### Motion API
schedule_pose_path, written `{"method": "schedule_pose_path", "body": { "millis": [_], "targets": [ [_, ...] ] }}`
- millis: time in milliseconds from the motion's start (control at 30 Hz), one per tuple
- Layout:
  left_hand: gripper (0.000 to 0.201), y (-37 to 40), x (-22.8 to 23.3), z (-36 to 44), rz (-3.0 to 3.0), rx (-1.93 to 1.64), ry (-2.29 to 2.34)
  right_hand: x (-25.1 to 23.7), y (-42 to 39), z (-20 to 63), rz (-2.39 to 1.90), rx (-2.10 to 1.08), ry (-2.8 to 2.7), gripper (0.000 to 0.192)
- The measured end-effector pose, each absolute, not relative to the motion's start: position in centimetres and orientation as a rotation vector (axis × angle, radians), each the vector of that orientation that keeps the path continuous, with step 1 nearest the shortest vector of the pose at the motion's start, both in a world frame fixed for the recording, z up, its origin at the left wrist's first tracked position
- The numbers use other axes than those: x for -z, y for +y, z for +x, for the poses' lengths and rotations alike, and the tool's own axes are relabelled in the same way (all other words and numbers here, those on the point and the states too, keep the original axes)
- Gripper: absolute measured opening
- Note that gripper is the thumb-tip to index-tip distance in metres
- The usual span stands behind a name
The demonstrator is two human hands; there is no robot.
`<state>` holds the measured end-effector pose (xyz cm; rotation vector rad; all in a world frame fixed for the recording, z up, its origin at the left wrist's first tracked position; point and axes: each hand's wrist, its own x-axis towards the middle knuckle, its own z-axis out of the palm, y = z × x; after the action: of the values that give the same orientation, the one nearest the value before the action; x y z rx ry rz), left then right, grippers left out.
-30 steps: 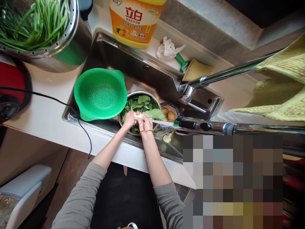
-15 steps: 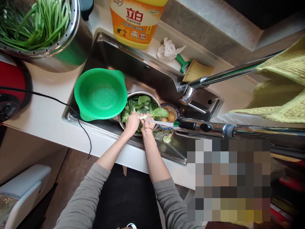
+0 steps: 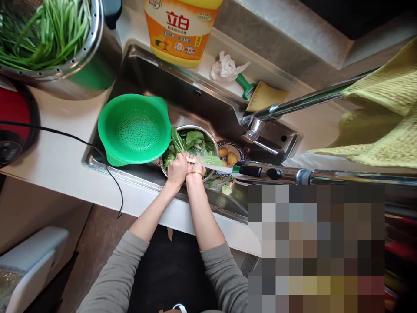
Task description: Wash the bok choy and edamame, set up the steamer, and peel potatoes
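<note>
Over a steel bowl point(image 3: 216, 144) of leafy greens in the sink, my two hands are close together. My left hand point(image 3: 177, 170) is closed around the pale stalks of bok choy point(image 3: 177, 141), whose dark leaves point up and away. My right hand point(image 3: 195, 168), with a thin bangle at its wrist, also grips bok choy, with a light-green leaf spreading to the right. A stream of water from the faucet spout point(image 3: 239, 169) runs onto the stalks at my fingers. Fingertips are partly hidden by water and leaves.
A green colander point(image 3: 107, 130) sits left of the bowl. Behind the bowl's right side is a patterned plate point(image 3: 240, 150) with several potatoes point(image 3: 232, 158). A cut bok choy base point(image 3: 226, 190) lies in the sink point(image 3: 137, 65). A black cord point(image 3: 74, 138) crosses the left counter.
The view has shifted slightly. My hands have drawn closer together on the bok choy, and the leaf at my right hand has dropped lower and nearer the bowl.
</note>
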<state>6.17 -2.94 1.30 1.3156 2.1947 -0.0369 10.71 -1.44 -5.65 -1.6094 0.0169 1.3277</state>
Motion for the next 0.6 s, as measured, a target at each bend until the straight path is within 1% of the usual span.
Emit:
{"method": "schedule_pose_path", "body": {
  "millis": [67, 133, 300, 367, 433, 500, 600],
  "targets": [
    [0.034, -2.7, -1.7, 6.1, 1.281, 0.060, 2.219, 6.0, -1.4, 10.6, -1.627, -1.216, 0.164, 0.019],
    [0.036, -2.3, -2.2, 6.3, 1.261, 0.065, 2.224, 6.4, -1.4, 10.8, -1.634, -1.189, 0.196, 0.019],
    [0.041, -1.2, -3.1, 6.3, 1.247, 0.140, 2.142, 5.7, -1.2, 13.0, -1.626, -1.296, 0.145, 0.012],
    [0.048, -1.2, -2.9, 5.7, 1.207, 0.207, 2.139, 4.7, -1.0, 14.1, -1.660, -1.337, 0.064, 0.012],
    [0.057, -1.5, -2.6, 5.0, 1.208, 0.197, 2.103, 3.6, -1.0, 14.9, -1.719, -1.397, 0.005, 0.015],
    [0.054, -2.1, -2.2, 4.6, 1.277, 0.067, 1.970, 2.6, -1.1, 15.3, -1.753, -1.483, -0.060, 0.015],
    [0.039, -2.8, -1.6, 4.5, 1.367, -0.180, 1.634, 1.6, -1.3, 15.0, -1.718, -1.627, -0.126, 0.009]
  ]
}}
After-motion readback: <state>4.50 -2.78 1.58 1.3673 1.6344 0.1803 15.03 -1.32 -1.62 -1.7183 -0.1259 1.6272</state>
